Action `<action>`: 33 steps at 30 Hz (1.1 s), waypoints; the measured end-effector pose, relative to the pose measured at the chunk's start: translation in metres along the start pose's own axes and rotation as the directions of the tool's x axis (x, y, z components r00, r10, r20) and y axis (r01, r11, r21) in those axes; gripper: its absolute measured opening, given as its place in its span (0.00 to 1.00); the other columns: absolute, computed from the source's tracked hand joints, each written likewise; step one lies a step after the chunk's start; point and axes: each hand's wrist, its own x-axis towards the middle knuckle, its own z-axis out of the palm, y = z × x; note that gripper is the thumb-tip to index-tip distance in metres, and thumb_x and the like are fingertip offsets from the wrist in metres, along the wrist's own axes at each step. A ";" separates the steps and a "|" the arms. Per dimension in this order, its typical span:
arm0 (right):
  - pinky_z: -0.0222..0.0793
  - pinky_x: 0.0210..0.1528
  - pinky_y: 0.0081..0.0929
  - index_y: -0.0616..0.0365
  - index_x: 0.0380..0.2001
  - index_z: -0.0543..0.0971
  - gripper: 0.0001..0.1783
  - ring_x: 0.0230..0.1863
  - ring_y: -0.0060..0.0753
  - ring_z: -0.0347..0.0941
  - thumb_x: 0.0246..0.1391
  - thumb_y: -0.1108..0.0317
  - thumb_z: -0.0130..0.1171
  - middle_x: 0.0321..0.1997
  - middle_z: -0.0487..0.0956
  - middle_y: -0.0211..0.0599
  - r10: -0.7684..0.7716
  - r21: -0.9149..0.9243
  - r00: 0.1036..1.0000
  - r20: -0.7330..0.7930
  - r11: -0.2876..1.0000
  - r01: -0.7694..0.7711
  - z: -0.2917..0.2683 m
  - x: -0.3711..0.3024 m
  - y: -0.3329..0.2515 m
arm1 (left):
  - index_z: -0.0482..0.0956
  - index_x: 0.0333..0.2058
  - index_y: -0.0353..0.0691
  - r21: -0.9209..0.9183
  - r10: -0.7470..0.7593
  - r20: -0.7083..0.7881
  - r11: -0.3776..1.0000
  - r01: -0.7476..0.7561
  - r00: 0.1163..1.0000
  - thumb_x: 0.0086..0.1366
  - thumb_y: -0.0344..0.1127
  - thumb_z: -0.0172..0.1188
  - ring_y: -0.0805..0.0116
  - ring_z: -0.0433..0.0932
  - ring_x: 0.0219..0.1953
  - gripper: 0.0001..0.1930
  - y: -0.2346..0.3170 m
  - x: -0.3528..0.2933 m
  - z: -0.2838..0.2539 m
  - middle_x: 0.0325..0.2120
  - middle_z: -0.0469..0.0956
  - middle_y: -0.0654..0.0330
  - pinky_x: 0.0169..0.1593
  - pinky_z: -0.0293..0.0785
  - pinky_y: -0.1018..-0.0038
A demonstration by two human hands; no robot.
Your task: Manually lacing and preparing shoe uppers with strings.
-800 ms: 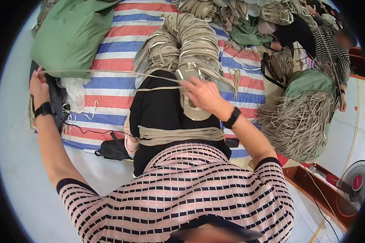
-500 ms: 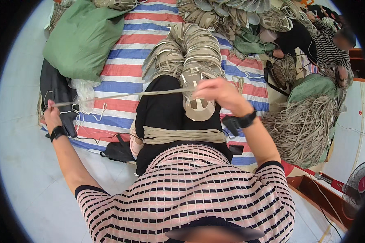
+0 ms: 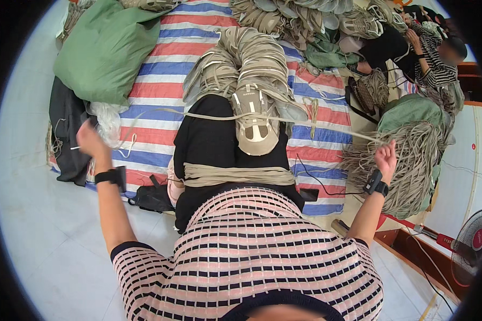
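I stretch a beige lace [image 3: 284, 119] taut across the shoe [image 3: 255, 124] on my lap so it runs straight. My left hand [image 3: 90, 140] and right hand [image 3: 385, 156] are flung wide, each seemingly pinched shut on an end.

The pale floor [image 3: 43, 251] is covered at frame centre by a striped mat [image 3: 155, 91]; a green sack [image 3: 104, 51] is laid upper left, beige shoe uppers [image 3: 251, 59] heaped top centre.
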 end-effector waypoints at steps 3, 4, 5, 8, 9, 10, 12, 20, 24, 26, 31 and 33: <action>0.46 0.20 0.18 0.57 0.40 0.73 0.08 0.17 0.17 0.47 0.58 0.71 0.49 0.17 0.55 0.20 -0.059 -0.082 0.980 -0.192 0.996 0.043 -0.045 0.016 -0.014 | 0.76 0.37 0.34 -0.558 0.214 0.392 0.829 0.047 0.895 0.60 0.24 0.45 0.61 0.75 0.39 0.11 0.096 -0.068 0.032 0.35 0.77 0.56 0.45 0.69 0.70; 0.46 0.20 0.18 0.57 0.40 0.73 0.08 0.17 0.17 0.47 0.58 0.71 0.49 0.17 0.55 0.20 -0.058 -0.091 0.980 -0.191 0.995 0.041 -0.062 0.020 -0.020 | 0.75 0.36 0.34 -0.411 0.248 0.609 0.911 0.032 0.753 0.59 0.26 0.48 0.59 0.74 0.41 0.09 0.135 -0.090 0.038 0.36 0.76 0.52 0.44 0.68 0.71; 0.49 0.21 0.19 0.56 0.40 0.73 0.08 0.17 0.19 0.49 0.58 0.68 0.50 0.17 0.57 0.21 -0.069 -0.116 0.980 -0.188 0.992 0.048 -0.079 0.020 -0.029 | 0.74 0.34 0.35 -0.334 0.217 0.695 0.942 0.041 0.685 0.59 0.28 0.50 0.55 0.73 0.40 0.07 0.188 -0.115 0.037 0.35 0.74 0.49 0.43 0.68 0.69; 0.55 0.23 0.20 0.56 0.38 0.74 0.09 0.18 0.24 0.54 0.59 0.64 0.49 0.18 0.61 0.24 -0.133 -0.260 0.947 -0.292 0.964 0.056 -0.089 0.033 -0.039 | 0.70 0.33 0.34 -0.723 0.735 0.486 0.642 -0.254 0.473 0.57 0.28 0.51 0.48 0.70 0.35 0.05 0.216 -0.153 0.064 0.30 0.70 0.49 0.41 0.67 0.64; 0.58 0.25 0.21 0.56 0.38 0.74 0.11 0.19 0.27 0.57 0.59 0.62 0.48 0.18 0.63 0.26 -0.222 -0.374 0.889 -0.401 0.925 0.063 -0.090 0.034 -0.041 | 0.69 0.31 0.34 -0.674 0.700 0.640 0.709 -0.206 0.317 0.58 0.28 0.49 0.46 0.70 0.35 0.04 0.218 -0.161 0.066 0.30 0.70 0.48 0.39 0.67 0.61; 0.61 0.27 0.22 0.56 0.39 0.74 0.11 0.22 0.31 0.60 0.60 0.62 0.47 0.21 0.66 0.30 -0.353 -0.583 0.891 -0.285 0.801 0.131 -0.095 0.029 -0.042 | 0.69 0.30 0.34 -0.647 0.681 0.680 0.731 -0.215 0.270 0.58 0.28 0.49 0.46 0.70 0.35 0.04 0.218 -0.169 0.066 0.30 0.70 0.48 0.38 0.67 0.61; 0.61 0.27 0.22 0.56 0.39 0.73 0.10 0.22 0.29 0.60 0.60 0.63 0.46 0.21 0.66 0.30 -0.297 -0.337 0.888 -0.351 0.925 0.176 -0.081 0.034 -0.047 | 0.69 0.29 0.35 -0.568 0.639 0.737 0.763 -0.309 0.221 0.59 0.29 0.49 0.46 0.72 0.35 0.04 0.221 -0.176 0.062 0.28 0.72 0.48 0.35 0.68 0.58; 0.49 0.18 0.12 0.55 0.35 0.77 0.09 0.18 0.10 0.57 0.54 0.64 0.54 0.19 0.62 0.16 0.060 -0.790 0.972 0.226 0.596 0.147 0.078 0.013 0.158 | 0.71 0.26 0.33 -0.501 0.583 0.793 0.789 -0.354 0.178 0.57 0.28 0.49 0.46 0.76 0.28 0.05 0.229 -0.178 0.052 0.21 0.75 0.45 0.30 0.71 0.56; 0.61 0.27 0.15 0.56 0.35 0.78 0.09 0.26 0.14 0.66 0.56 0.66 0.51 0.23 0.71 0.22 0.527 -0.874 0.710 0.467 0.151 0.462 0.119 -0.026 0.272 | 0.74 0.28 0.36 -0.434 0.517 0.813 0.845 -0.312 0.267 0.57 0.32 0.52 0.47 0.75 0.30 0.06 0.233 -0.182 0.056 0.24 0.76 0.48 0.32 0.70 0.57; 0.65 0.28 0.20 0.58 0.35 0.78 0.08 0.27 0.20 0.69 0.55 0.68 0.51 0.23 0.72 0.27 0.626 -0.822 0.609 0.488 0.095 0.562 0.120 -0.026 0.308 | 0.74 0.28 0.36 -0.418 0.512 0.823 0.839 -0.348 0.245 0.57 0.32 0.52 0.47 0.75 0.30 0.06 0.237 -0.183 0.056 0.24 0.76 0.48 0.32 0.70 0.57; 0.67 0.34 0.38 0.62 0.33 0.76 0.10 0.32 0.52 0.69 0.46 0.77 0.48 0.28 0.72 0.46 0.663 -0.271 0.213 0.717 -0.016 0.962 0.125 -0.024 0.344 | 0.76 0.29 0.37 -0.372 0.469 0.864 0.840 -0.395 0.183 0.56 0.34 0.50 0.48 0.76 0.30 0.08 0.244 -0.183 0.061 0.23 0.76 0.47 0.31 0.70 0.56; 0.66 0.33 0.37 0.62 0.32 0.77 0.11 0.31 0.51 0.69 0.44 0.77 0.48 0.28 0.72 0.45 0.701 -0.283 0.201 0.684 0.001 0.959 0.125 -0.028 0.345 | 0.76 0.28 0.37 -0.369 0.459 0.871 0.846 -0.385 0.176 0.54 0.33 0.50 0.48 0.76 0.30 0.08 0.246 -0.181 0.063 0.23 0.76 0.47 0.31 0.71 0.57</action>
